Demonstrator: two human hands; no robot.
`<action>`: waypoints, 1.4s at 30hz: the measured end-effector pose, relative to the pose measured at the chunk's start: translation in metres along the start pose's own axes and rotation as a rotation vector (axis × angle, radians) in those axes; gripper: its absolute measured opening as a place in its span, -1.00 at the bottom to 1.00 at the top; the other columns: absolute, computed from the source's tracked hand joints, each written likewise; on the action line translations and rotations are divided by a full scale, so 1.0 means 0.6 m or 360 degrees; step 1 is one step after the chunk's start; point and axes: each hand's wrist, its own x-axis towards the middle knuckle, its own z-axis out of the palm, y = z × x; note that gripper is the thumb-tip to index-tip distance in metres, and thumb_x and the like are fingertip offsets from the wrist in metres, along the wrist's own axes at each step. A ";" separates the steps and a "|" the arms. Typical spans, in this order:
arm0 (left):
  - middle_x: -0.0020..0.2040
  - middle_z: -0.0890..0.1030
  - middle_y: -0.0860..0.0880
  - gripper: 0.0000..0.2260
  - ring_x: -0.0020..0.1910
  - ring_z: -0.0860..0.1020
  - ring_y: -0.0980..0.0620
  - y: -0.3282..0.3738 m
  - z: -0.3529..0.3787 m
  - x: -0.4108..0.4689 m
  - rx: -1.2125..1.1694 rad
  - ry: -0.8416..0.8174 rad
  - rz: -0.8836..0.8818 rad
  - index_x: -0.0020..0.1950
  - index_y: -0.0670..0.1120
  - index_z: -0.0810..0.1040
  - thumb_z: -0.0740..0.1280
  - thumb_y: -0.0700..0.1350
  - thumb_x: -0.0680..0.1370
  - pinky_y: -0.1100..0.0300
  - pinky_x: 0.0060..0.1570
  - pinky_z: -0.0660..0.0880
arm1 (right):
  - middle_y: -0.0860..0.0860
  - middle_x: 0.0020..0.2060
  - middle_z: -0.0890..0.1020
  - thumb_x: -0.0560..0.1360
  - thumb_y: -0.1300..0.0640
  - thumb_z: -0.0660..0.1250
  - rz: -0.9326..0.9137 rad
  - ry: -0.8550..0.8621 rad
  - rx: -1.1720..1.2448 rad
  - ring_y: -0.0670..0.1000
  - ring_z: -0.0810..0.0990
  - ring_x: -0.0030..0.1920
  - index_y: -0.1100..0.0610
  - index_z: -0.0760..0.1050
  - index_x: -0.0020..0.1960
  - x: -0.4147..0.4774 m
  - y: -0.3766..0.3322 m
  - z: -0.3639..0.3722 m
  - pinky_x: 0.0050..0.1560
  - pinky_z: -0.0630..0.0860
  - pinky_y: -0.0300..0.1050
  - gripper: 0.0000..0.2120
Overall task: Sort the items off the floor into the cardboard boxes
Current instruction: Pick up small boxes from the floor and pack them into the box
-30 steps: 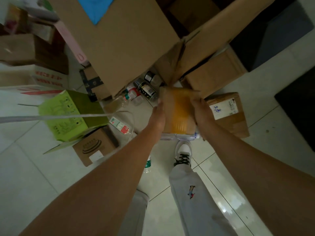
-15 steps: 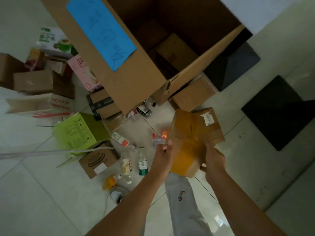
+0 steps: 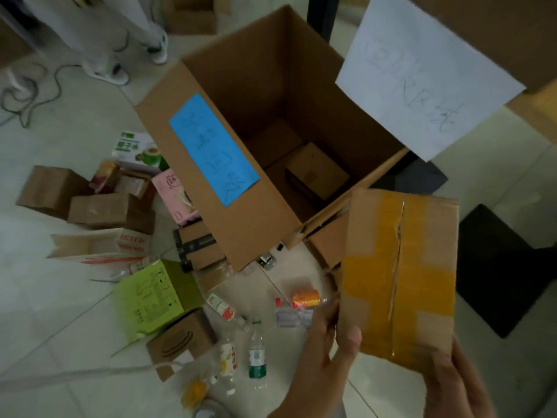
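Up it comes! The taped carton [image 3: 401, 276], yellow tape crossed over its top, sits at four o'clock in the view. A second ago it was down among the floor clutter at the foot of the big box. Now it has been raised clear of the floor, and its far edge is level with the rim.

Both hands are clamped on it. The left hand [image 3: 325, 357] takes the near left corner with the thumb pressed onto the cardboard. The right hand [image 3: 452, 387] cups the near right corner, its fingers hidden underneath.

At eleven o'clock from the carton gapes the big open cardboard box [image 3: 241, 206], blue label [image 3: 212, 149] on its side. A small brown box [image 3: 316, 173] lies at the bottom, and there looks to be room beside it. A white handwritten sheet [image 3: 428, 76] hangs at one o'clock.

So the pickup is done. What's left for this item, I'd say, is a swing toward eleven o'clock and a release over the opening.

Plenty still waits on the floor. There is an orange can [image 3: 305, 298] and bottles [image 3: 256, 354] at seven o'clock, a green box [image 3: 153, 297] at eight, and brown boxes [image 3: 111, 211] and a pink pack [image 3: 174, 194] at nine. Another person's legs [image 3: 120, 34] stand at eleven, well apart.
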 end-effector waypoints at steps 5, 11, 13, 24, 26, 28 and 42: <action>0.26 0.55 0.10 -0.65 0.23 0.55 0.10 0.122 -0.024 0.048 -0.0080 0.0239 0.0305 0.36 0.11 0.36 0.24 0.06 0.58 0.23 0.07 0.55 | -0.12 0.31 0.55 0.35 -0.35 0.40 -0.0209 -0.0256 0.0159 -0.02 0.51 0.32 -0.22 0.50 0.31 0.074 -0.117 0.081 0.12 0.59 0.01 -0.43; 0.13 0.56 0.37 -0.60 0.14 0.51 0.39 0.233 -0.096 0.190 0.0109 0.0632 0.0481 0.39 0.10 0.33 0.23 0.07 0.56 0.38 0.06 0.50 | -0.32 0.11 0.59 0.47 -0.38 0.22 -0.0395 -0.0675 -0.0211 -0.32 0.58 0.06 -0.27 0.43 0.31 0.210 -0.242 0.260 -0.17 0.54 -0.43 -0.54; 0.15 0.43 0.52 -0.54 0.10 0.40 0.56 0.251 -0.123 0.248 0.0319 0.0753 0.0397 0.46 0.17 0.26 0.25 0.11 0.57 0.37 0.10 0.40 | -0.24 0.14 0.59 0.52 -0.33 0.19 -0.0439 -0.0810 -0.0339 -0.24 0.58 0.09 -0.15 0.41 0.38 0.275 -0.256 0.322 -0.03 0.51 -0.34 -0.51; 0.16 0.59 -0.12 -0.70 0.11 0.56 -0.09 0.186 -0.168 0.409 0.0768 0.0952 -0.0165 0.30 -0.15 0.44 0.26 -0.15 0.57 -0.04 0.18 0.50 | -0.01 0.26 0.49 0.63 -0.16 0.09 -0.0324 -0.1039 -0.0919 -0.02 0.46 0.17 0.01 0.28 0.49 0.439 -0.141 0.458 0.15 0.42 -0.04 -0.52; 0.02 0.62 -0.10 -0.79 0.00 0.59 -0.09 0.162 -0.180 0.398 0.1171 0.0891 -0.0216 0.14 -0.12 0.54 0.25 -0.14 0.54 -0.02 0.04 0.56 | 0.04 0.29 0.47 0.65 -0.11 0.09 -0.0341 -0.1073 -0.1110 0.00 0.45 0.18 0.04 0.28 0.48 0.439 -0.117 0.459 0.17 0.40 -0.02 -0.54; -0.17 0.60 -0.01 -0.85 -0.22 0.55 0.05 0.143 -0.182 0.387 0.1591 0.0907 -0.0213 -0.03 -0.05 0.59 0.23 -0.15 0.51 0.20 -0.31 0.50 | 0.08 0.32 0.46 0.65 -0.04 0.12 -0.0317 -0.1062 -0.1367 0.05 0.46 0.21 0.07 0.27 0.49 0.441 -0.101 0.460 0.19 0.42 0.01 -0.56; 0.33 0.50 -0.11 -0.59 0.23 0.53 -0.01 0.064 -0.167 0.420 0.0527 0.0764 -0.0475 0.40 -0.11 0.40 0.21 -0.34 0.56 0.07 0.24 0.48 | 0.19 0.39 0.42 0.61 0.32 0.15 -0.0245 -0.1247 -0.1780 0.19 0.40 0.38 0.19 0.37 0.45 0.452 -0.084 0.436 0.37 0.39 0.04 -0.59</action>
